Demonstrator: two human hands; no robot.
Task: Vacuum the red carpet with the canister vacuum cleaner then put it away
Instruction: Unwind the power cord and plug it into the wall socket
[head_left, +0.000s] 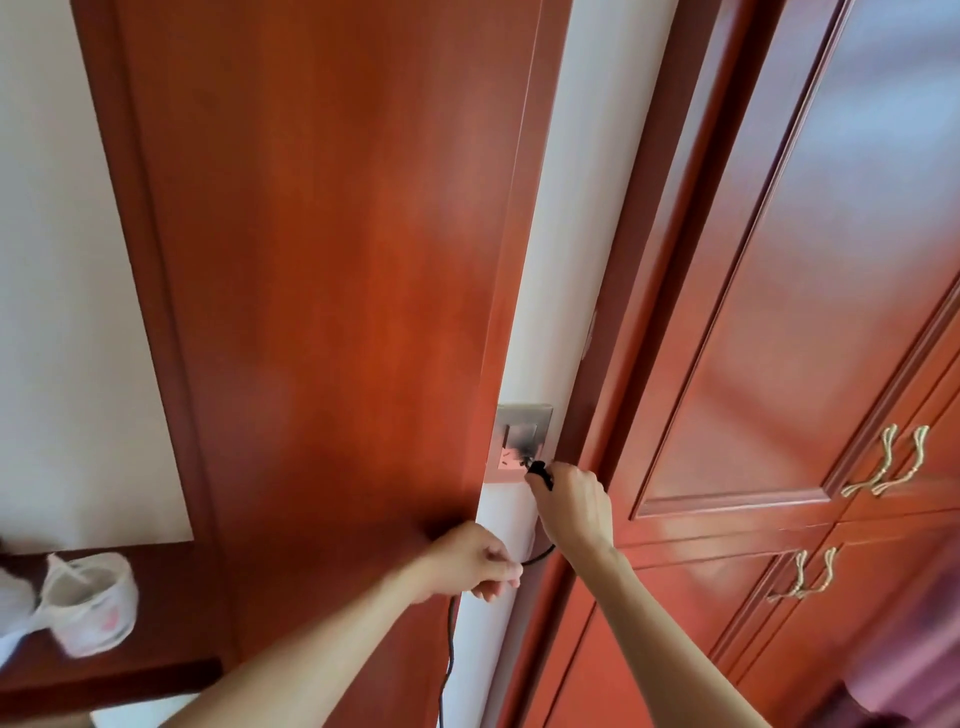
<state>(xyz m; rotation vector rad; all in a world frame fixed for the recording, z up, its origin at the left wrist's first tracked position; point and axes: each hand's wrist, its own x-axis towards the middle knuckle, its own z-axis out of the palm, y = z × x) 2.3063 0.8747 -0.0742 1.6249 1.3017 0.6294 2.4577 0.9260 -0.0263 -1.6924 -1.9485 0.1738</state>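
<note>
Fingers of the right hand (571, 512) curl round the plug (540, 474), its prongs at the socket (522, 436) just past the fingertips. Below, the left hand (475, 564) pinches the cord (451, 639). Plug probably light and rigid: grip its body, not the limp cord. The vacuum is out of view.

Glossy red-brown wooden door (337, 260) fills the centre, a white wall strip (587, 208) running up beside it; panelled wardrobe doors (779, 312) at right, brass handles (893, 462) gleaming; dark shelf (114, 675) lower left, pale wall (62, 260) above.
</note>
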